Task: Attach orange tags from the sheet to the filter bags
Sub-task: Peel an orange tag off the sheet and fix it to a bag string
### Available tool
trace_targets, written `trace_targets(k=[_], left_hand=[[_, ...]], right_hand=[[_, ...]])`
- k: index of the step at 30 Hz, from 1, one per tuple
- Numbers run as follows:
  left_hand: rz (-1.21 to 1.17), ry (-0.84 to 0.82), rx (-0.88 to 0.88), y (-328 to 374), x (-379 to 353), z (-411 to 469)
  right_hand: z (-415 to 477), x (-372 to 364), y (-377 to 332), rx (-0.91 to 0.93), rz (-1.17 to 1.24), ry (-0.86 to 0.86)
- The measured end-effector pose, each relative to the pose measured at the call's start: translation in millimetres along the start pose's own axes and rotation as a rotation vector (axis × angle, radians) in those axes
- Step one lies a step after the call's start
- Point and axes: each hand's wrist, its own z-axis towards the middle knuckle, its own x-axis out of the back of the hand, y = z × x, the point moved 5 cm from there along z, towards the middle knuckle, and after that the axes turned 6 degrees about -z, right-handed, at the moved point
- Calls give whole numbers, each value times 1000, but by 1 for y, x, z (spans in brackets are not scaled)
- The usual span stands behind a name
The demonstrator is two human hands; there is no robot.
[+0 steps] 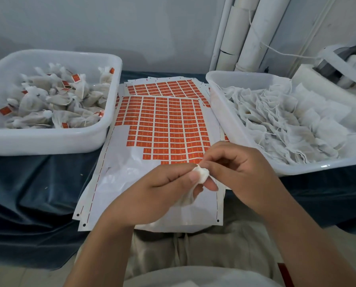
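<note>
1. Over the sheet (131,172) of orange tags (173,139), we hold one filter bag (203,172): our left hand (158,189) grips its body, our right hand (241,168) pinches the gathered neck.
2. We judge the bag is being closed; no tag shows on it.
3. Next, we would peel a tag from the near rows, fix it on, and drop the bag in the left tub (49,141); untagged bags wait in the right tub (224,112).

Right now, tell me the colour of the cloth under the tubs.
Dark blue cloth, clearest in the head view.
</note>
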Motion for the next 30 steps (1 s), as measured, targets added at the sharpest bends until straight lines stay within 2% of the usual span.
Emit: trace_targets(k=[7,14,19,25,27,30], left_hand=[[-95,94,18,-1,1,1],[-167,265,92,-8,1,2],[-122,246,103,-6,-4,3],[-141,205,151,-6,-6,6],[-159,210,159,-11,-4,6],[-296,216,181,-19,-2,6]], right_hand=[[-3,7,-15,218,-248,48],[-7,15,-26,269,-356,10],[-8,19,-31,310,-454,-44],[-14,19,-39,467,-784,21],[-13,15,-38,403,-741,53],[-8,14,-28,182,-431,8]])
